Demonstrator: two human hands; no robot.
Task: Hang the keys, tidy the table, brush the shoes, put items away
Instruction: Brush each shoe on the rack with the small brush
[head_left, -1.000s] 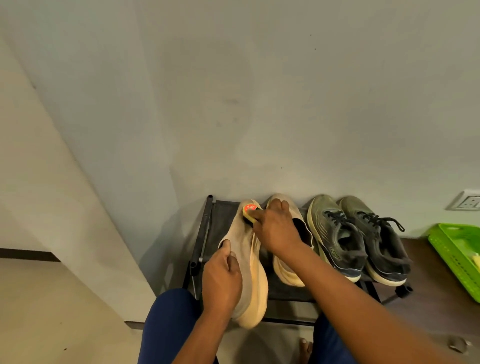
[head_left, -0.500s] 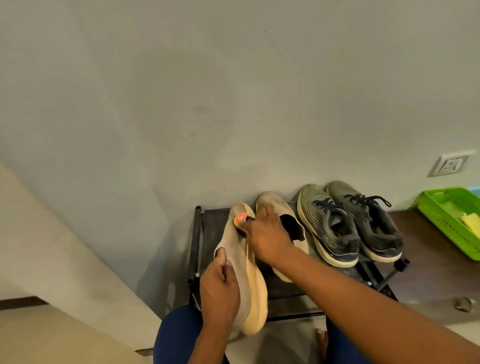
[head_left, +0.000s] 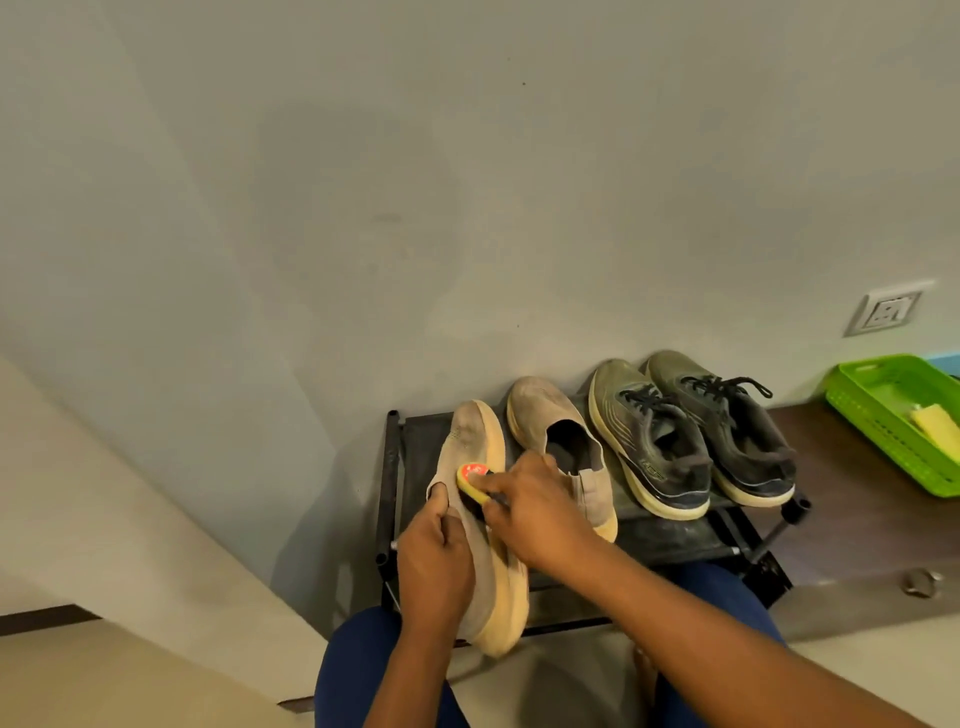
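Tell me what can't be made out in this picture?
- Brush: bristles hidden against the beige shoe, body under the right hand; head view.
- Green basket: cut off by the right edge.
- Small thing on the floor: too small, blurred.

Held shoe (head_left: 480, 519) left on rack (head_left: 670, 535), three shoes right of it, basket (head_left: 893, 410) far right.
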